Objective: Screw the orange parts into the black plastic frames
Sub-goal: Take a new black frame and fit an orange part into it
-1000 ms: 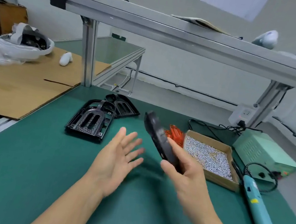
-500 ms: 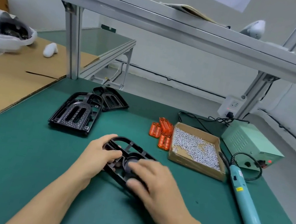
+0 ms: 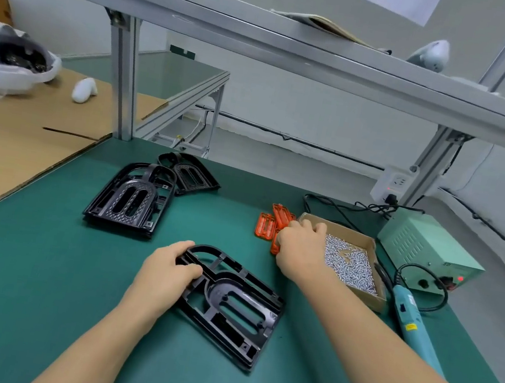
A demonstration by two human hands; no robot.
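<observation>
A black plastic frame [image 3: 237,308] lies flat on the green mat [image 3: 33,289] in front of me, its ribbed side up. My left hand [image 3: 167,272] grips its rounded left end. Orange parts [image 3: 267,228] lie in a small pile beside the screw box. My right hand [image 3: 301,248] rests on top of that pile, with its fingers curled down over an orange part; most of the pile is hidden under the palm.
A cardboard box of screws [image 3: 350,263] sits right of the pile. A teal electric screwdriver [image 3: 411,326] and a green power unit [image 3: 426,250] lie further right. Stacked black frames [image 3: 132,199] and one more frame [image 3: 193,176] sit at the back left, next to cardboard [image 3: 23,137].
The frame went from held up in my right hand to flat on the mat. My left hand took its rounded end, and my right hand let go and moved right onto the orange parts.
</observation>
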